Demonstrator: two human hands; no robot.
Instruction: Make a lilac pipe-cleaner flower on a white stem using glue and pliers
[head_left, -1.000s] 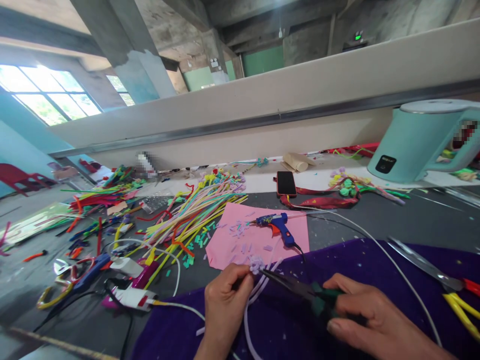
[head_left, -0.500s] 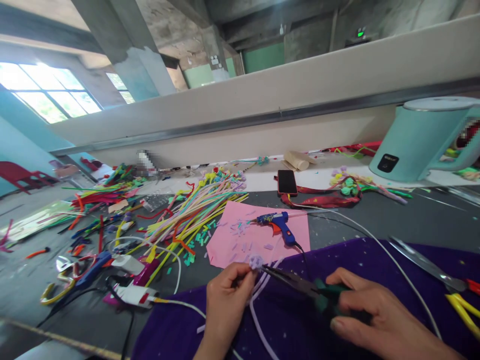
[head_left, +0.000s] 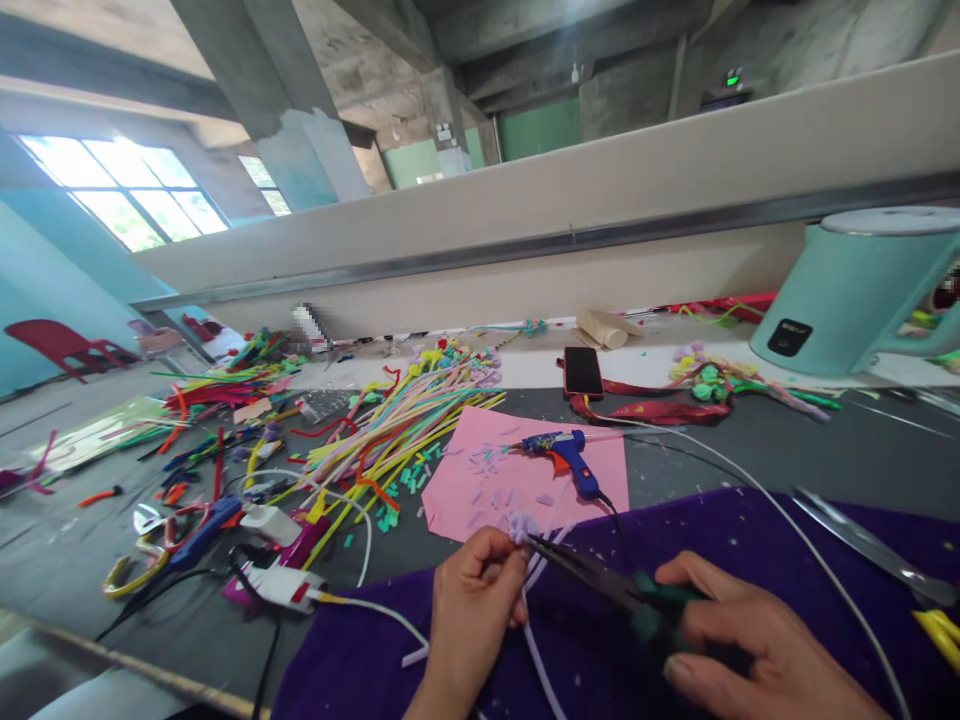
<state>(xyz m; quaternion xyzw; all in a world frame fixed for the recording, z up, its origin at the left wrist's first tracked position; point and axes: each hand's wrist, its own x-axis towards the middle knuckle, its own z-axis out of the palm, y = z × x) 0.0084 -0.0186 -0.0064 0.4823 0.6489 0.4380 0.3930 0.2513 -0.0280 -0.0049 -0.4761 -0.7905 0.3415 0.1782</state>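
Note:
A small lilac pipe-cleaner flower (head_left: 520,525) is pinched between the thumb and fingers of my left hand (head_left: 480,600), with pale lilac stems (head_left: 541,665) hanging below. From the right, long-nose pliers (head_left: 589,570) with dark green handles point at the flower, their tips touching or right beside it. My right hand (head_left: 750,635) is wrapped round the handles, which are partly blurred. Both hands are over a dark purple cloth (head_left: 375,640). Just beyond the flower, a pink sheet (head_left: 450,490) carries lilac snippets and a blue glue gun (head_left: 559,450).
Several pipe cleaners (head_left: 405,420) lie heaped at left centre. Cutters (head_left: 154,545) and a power strip (head_left: 259,580) with cables are nearer left. Scissors (head_left: 862,545) rest at right. A phone (head_left: 583,372) and a teal kettle (head_left: 847,290) stand farther back.
The view has shifted slightly, so everything sits a little farther right and lower. My hands keep their hold on the flower and the pliers.

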